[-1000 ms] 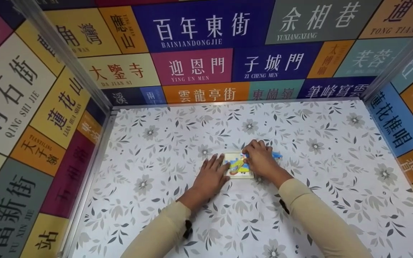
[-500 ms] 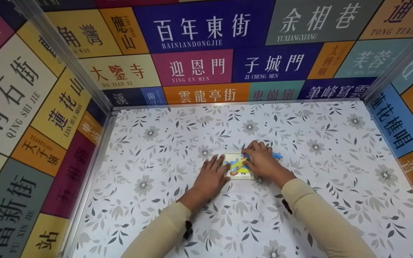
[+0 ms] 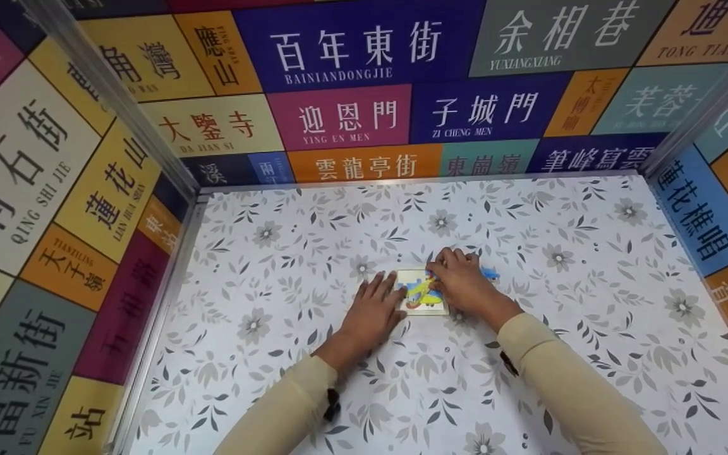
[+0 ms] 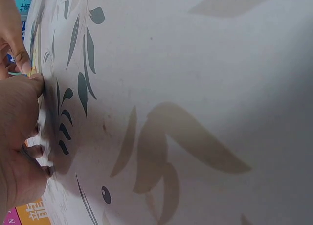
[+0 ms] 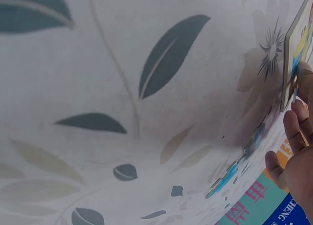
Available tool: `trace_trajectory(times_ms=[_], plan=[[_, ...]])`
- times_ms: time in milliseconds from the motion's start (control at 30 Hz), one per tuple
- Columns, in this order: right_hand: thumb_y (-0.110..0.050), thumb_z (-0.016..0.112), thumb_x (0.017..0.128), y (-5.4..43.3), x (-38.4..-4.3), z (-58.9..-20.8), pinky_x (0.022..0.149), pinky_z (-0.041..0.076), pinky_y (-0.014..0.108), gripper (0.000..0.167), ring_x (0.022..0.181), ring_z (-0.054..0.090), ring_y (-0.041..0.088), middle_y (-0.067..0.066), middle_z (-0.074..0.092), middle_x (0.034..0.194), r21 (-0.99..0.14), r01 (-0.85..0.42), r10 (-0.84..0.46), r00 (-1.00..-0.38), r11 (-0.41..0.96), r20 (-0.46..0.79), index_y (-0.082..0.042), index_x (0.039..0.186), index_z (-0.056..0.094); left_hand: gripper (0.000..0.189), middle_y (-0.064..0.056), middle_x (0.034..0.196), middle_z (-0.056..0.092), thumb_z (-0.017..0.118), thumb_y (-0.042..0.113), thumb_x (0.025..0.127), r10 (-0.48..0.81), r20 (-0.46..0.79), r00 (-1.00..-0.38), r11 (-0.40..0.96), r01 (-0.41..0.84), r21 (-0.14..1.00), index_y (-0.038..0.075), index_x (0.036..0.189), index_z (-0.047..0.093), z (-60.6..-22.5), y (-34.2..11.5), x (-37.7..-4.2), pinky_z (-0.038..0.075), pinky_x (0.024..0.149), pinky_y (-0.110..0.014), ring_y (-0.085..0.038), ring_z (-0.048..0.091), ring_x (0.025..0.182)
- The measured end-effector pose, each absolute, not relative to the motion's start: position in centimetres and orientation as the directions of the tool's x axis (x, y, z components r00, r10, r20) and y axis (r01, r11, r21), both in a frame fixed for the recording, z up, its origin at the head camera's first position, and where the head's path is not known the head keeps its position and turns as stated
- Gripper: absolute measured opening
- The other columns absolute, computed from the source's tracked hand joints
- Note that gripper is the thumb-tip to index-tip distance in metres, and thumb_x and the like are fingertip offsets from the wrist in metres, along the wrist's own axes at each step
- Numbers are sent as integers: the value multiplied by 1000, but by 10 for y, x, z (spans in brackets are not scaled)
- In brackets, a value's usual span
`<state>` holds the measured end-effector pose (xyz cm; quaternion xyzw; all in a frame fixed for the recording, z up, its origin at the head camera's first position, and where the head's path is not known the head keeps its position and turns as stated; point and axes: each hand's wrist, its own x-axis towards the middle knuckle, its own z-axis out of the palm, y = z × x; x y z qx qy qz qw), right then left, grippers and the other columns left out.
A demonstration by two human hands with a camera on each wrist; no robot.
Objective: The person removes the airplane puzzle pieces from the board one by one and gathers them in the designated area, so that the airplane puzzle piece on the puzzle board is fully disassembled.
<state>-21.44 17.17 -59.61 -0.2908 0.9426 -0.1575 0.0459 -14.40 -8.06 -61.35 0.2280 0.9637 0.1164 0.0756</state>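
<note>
A small shallow puzzle tray (image 3: 409,276) with a pale wooden rim lies on the table. Yellow and blue puzzle pieces (image 3: 424,296) cover part of its inside, and its upper left part is bare. My left hand (image 3: 369,314) rests at the tray's left edge, fingers spread and fairly straight. Over the right side, my right hand (image 3: 463,281) pinches a puzzle piece at the tray's upper right; in the right wrist view a thin bluish edge of that puzzle piece (image 5: 295,95) shows by the fingertips. The hand hides most of it.
Blue loose puzzle pieces (image 3: 490,275) lie on the table just right of my right hand. In the right wrist view, loose pieces (image 5: 227,177) lie outside the tray. The table (image 3: 313,253) has a leaf-and-flower cover, and printed panels (image 3: 345,120) stand around it.
My right forearm has shifted slightly to the right, and the fingertips have moved a little at the tray's upper right. My left hand and the tray stay in place.
</note>
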Motion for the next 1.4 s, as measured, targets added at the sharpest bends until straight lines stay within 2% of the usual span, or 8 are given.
trace_trajectory(times_ms=[167,300,433,567,833,1133,1400], plan=[[-26,68,110,175,-214,-599,108,38,71,37,119,52,40,18,55,130,-324,-544,-568,-823,774,24,-7,143,68,54,-12,182,32,48,41,118,458,-92,-884,869,424,255,19,167,48,-613,-80,-143,30,137,-58,-36,31,169],[-24,70,110,180,-213,-599,109,38,73,32,120,51,39,17,54,131,-340,-540,-556,-829,770,55,-9,137,69,55,-12,182,31,47,42,118,457,-95,-884,867,419,271,19,168,48,-613,-80,-144,29,137,-58,-36,29,170],[-24,72,108,189,-212,-599,106,38,73,28,120,50,39,17,54,131,-352,-550,-551,-827,757,108,-8,130,70,55,-12,183,30,46,43,119,453,-105,-885,867,410,285,19,168,47,-613,-81,-145,27,138,-57,-36,28,171],[-24,74,107,198,-212,-598,105,38,73,29,124,49,41,19,55,131,-376,-549,-543,-829,746,135,-7,130,70,55,-12,183,29,46,43,119,453,-107,-885,867,409,285,19,168,47,-613,-81,-145,27,138,-57,-36,28,171],[-24,73,108,224,-212,-595,109,36,74,36,126,49,40,18,56,137,-362,-486,-493,-866,796,79,-8,139,68,56,-13,184,28,44,43,119,459,-101,-883,858,411,308,18,169,46,-613,-83,-146,26,138,-58,-36,26,171],[-18,72,108,260,-212,-591,102,38,76,35,124,49,44,22,56,137,-375,-444,-442,-892,814,97,-5,140,68,55,-15,182,31,47,41,118,463,-85,-882,853,418,312,17,167,48,-613,-83,-146,28,137,-59,-38,29,170],[-22,68,111,288,-205,-591,101,35,77,37,126,46,44,21,53,139,-401,-380,-407,-913,834,21,-5,144,65,55,-13,183,31,47,41,118,458,-90,-884,859,415,299,18,168,48,-612,-81,-144,28,138,-58,-37,29,170]])
